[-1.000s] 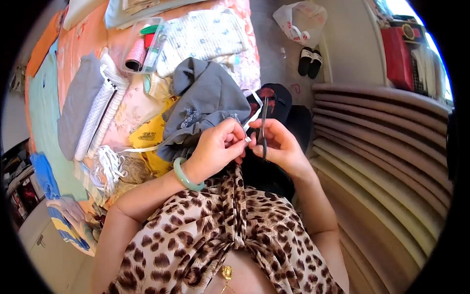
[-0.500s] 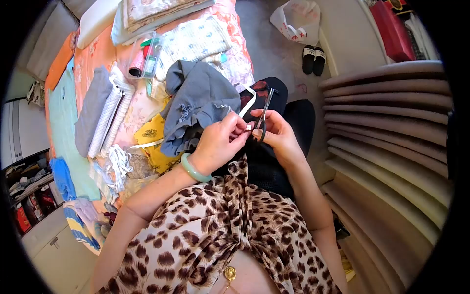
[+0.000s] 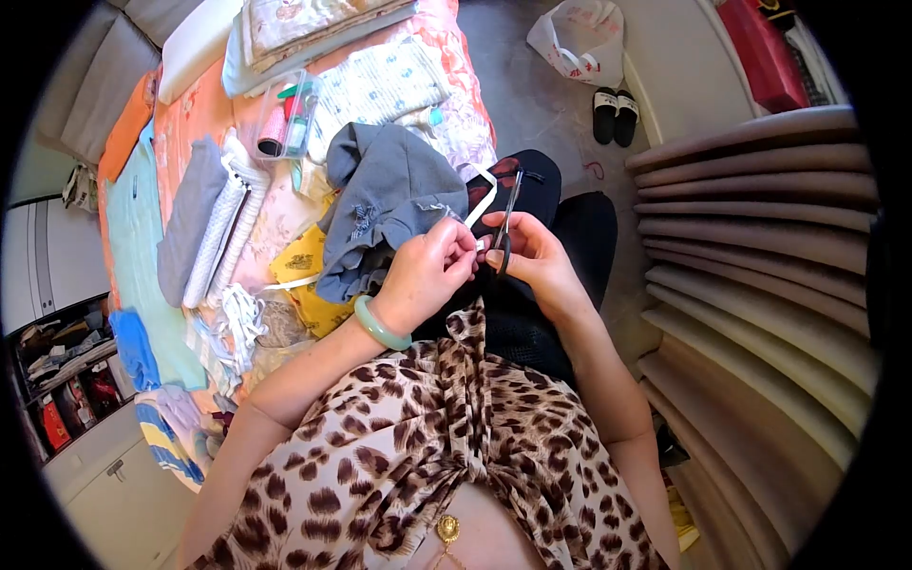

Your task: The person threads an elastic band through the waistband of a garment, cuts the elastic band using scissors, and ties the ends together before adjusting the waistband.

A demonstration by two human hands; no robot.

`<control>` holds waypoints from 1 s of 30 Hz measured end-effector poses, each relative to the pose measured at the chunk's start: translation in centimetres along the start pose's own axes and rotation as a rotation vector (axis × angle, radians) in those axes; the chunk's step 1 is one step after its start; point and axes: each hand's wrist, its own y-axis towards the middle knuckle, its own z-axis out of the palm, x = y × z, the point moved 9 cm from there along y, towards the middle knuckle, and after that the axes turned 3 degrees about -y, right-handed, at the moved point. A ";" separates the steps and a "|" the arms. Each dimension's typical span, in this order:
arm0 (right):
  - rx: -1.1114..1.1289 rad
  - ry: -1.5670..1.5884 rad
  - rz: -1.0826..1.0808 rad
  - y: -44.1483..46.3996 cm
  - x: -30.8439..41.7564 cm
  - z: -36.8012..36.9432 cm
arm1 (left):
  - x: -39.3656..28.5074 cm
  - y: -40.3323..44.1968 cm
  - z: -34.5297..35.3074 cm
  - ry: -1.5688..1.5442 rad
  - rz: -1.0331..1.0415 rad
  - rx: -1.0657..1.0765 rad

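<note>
My left hand, with a jade-green bangle at the wrist, pinches the end of a narrow white elastic band. The band loops up beyond the fingers over my lap. My right hand has its thumb and fingers on a pair of scissors, whose blades point away from me. Both hands are close together, fingertips nearly meeting at the band's end. Left of them lies a crumpled grey cloth garment with frayed, gathered parts.
On the bed to the left are a clear plastic box with thread spools, folded cloths, a yellow bag and a bundle of white bands. A curtain hangs at right. Black slippers and a white plastic bag are on the floor.
The view has shifted slightly. The scissors have tilted a little more upright beside the band's end, and both hands keep their grip.
</note>
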 end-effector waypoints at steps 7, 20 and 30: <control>0.009 -0.019 0.000 0.0 0.1 0.1 | -0.2 -0.1 -0.3 -0.041 -0.010 -0.030; -0.007 -0.040 0.009 0.2 0.0 0.7 | -0.6 -0.6 0.1 0.345 0.212 -0.056; -0.009 -0.135 -0.046 -0.1 0.9 1.1 | 3.3 -1.0 0.7 -0.493 -0.265 0.184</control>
